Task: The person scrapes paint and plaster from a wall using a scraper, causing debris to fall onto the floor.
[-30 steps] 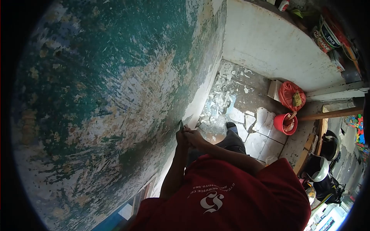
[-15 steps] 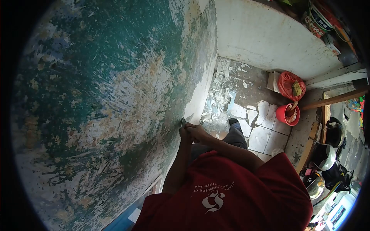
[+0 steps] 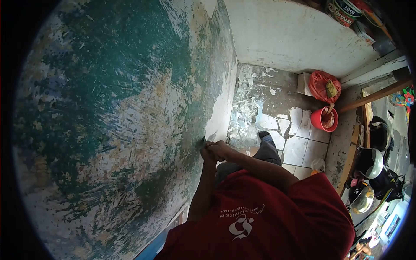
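Note:
Both hands are closed together low against the wall with peeling green and white paint. My left hand is at the wall side, its fingers curled round the handle of what looks like a scraper. Only a small dark part of the blade shows, close to the wall face; the handle is hidden in the grip. My right hand overlaps the left from the right side and is wrapped on the same tool. Just beyond the hands is a bare whitish strip of wall.
Paint flakes litter the floor by the wall, near broken white tiles. A red bucket, a red plastic bag and a box stand in the far corner. Pots hang at right; a paint pail is above.
The view has shifted slightly, so the wall sits a little further left and the bucket lower. Both hands stay clasped on the scraper at the wall, slightly lower in view.

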A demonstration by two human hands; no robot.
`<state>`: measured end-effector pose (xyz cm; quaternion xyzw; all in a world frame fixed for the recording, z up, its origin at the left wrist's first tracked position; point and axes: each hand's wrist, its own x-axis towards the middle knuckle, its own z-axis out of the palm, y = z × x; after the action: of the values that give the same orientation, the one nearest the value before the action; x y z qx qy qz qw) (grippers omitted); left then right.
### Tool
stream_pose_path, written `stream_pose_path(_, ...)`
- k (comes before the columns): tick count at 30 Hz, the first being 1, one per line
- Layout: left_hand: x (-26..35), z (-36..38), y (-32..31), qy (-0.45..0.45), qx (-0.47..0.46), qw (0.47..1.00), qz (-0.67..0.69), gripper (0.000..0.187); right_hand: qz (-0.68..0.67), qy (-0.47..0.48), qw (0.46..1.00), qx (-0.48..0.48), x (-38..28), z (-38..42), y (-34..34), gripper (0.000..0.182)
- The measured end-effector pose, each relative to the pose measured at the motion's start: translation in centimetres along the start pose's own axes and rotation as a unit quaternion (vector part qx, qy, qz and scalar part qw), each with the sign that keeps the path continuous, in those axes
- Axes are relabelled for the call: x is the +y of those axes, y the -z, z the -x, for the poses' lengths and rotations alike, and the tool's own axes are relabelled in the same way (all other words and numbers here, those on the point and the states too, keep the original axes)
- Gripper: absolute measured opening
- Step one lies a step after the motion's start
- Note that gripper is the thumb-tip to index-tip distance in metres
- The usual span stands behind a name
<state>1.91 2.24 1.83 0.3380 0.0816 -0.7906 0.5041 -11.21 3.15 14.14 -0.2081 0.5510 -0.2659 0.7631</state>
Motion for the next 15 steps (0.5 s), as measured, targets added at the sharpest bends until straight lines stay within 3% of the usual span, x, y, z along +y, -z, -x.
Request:
stream_pose_path(1, 0.0, -0.4, 0.1, 0.009, -0.022, 1.0, -0.02, 0.014, 0.048, -0.026, 0.998, 0.014, -1.5, 0.6, 0.2, 0.028)
stream_pose_path(4, -1.5, -0.3, 0.5, -0.081, 0.046, 0.963, -0.254, 0.014, 0.005, -0.006, 1.0, -0.018, 1.4, -0.8, 1.5, 0.021)
stream_pose_path(5, -1.6, 0.8, -0.9, -0.009, 0.006, 0.999, -0.04, 0.014, 0.077, 0.009, 0.997, 0.001, 1.1, -0.3, 1.3, 0.023)
stream_pose_path(6, -1.4, 1.1, -1.1, -0.034, 0.044, 0.998, -0.031, 0.014, 0.061, 0.055, 0.997, -0.005, 1.1, 0.4, 1.1, 0.03)
stream_pose_path(8, -0.7, 1.0, -1.2, -0.01, 0.085, 0.996, -0.029, 0.022, 0.057, 0.024, 0.998, -0.023, 1.1, -0.8, 0.8, 0.023)
stream_pose_path(11, -0.8, -0.5, 0.9, -0.003, -0.033, 0.997, -0.071, 0.022, 0.056, -0.015, 0.998, -0.021, 1.2, -1.9, 1.4, 0.022)
stream_pose_path(14, -0.8, 0.0, 1.8, 0.018, 0.031, 0.999, 0.007, 0.02, 0.078, 0.06, 0.995, -0.014, 0.3, 1.5, 1.2, 0.029)
stream_pose_path(15, -0.7, 0.0, 1.8, 0.024, 0.05, 0.998, 0.032, 0.021, 0.052, 0.043, 0.998, 0.003, 0.9, 0.6, 0.6, 0.019)
